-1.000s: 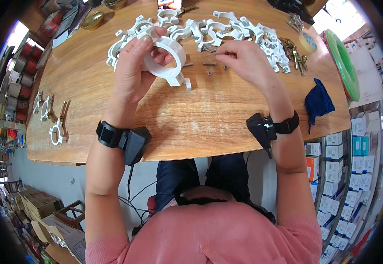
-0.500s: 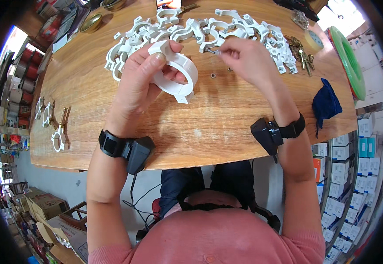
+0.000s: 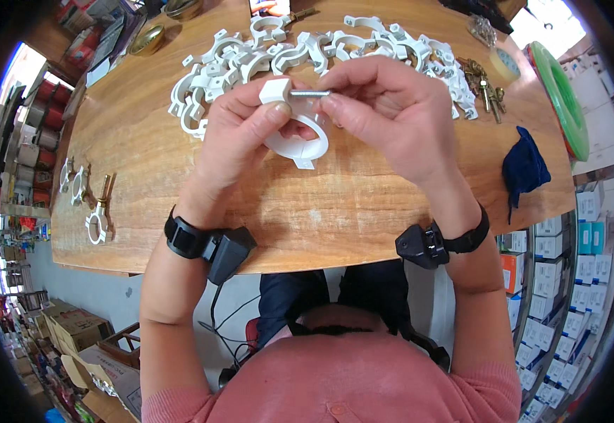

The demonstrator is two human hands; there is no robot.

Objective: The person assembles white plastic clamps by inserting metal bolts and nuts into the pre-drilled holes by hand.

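My left hand point(image 3: 233, 130) is closed around a white plastic pipe clamp point(image 3: 300, 146), its thumb pressed on the block-shaped lug. A silver screw point(image 3: 309, 93) points sideways at that lug, its left end meeting the lug's right side. My right hand point(image 3: 398, 116) pinches the screw's right end between thumb and fingertips. How deep the screw sits in the lug, I cannot tell. Just beyond both hands lies a heap of white clamp halves point(image 3: 294, 56), some partly hidden by my hands.
Brass-coloured anchor bolts point(image 3: 485, 88) lie right of the heap, near a tape roll point(image 3: 505, 63) and a green coil point(image 3: 560, 106). A dark blue pouch point(image 3: 524, 166) rests at the table's right edge. Ring clamps, one with a bolt point(image 3: 97, 224), lie at the left.
My right hand has come left and nearer with the screw, bringing it from the heap's edge to the clamp's lug. The left hand has shifted slightly right and turned the clamp.
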